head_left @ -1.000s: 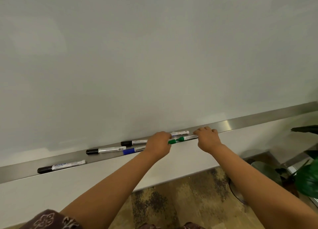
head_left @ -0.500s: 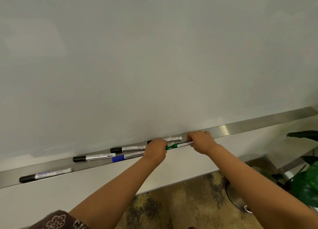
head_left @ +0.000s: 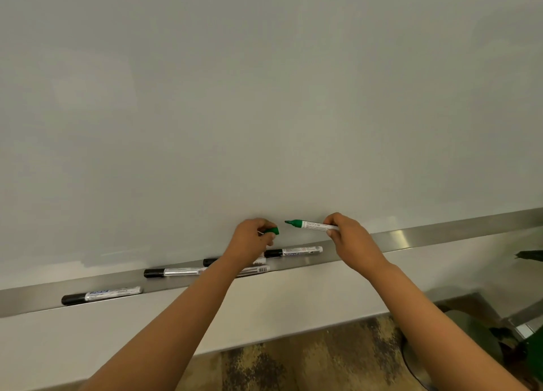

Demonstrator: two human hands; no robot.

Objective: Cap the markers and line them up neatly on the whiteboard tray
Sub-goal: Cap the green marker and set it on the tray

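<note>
left forearm (head_left: 188, 299) hiding two markers' middles (head_left: 258, 269)

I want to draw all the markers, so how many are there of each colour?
Green marker, uncapped, in the right hand: 1
Black-capped markers on the tray: 4
Marker whose cap the arm hides: 1
Total: 6 markers. The left hand holds the green cap.

The tray (head_left: 411, 239) runs along the foot of the whiteboard (head_left: 264, 97), and four capped markers lie in it, strung out from far left (head_left: 101, 295) to middle (head_left: 293, 251). Above the tray, the left hand (head_left: 252, 239) holds a cap (head_left: 271, 231) just left of the uncapped marker (head_left: 313, 225) in the right hand (head_left: 349, 238), the two apart.
</note>
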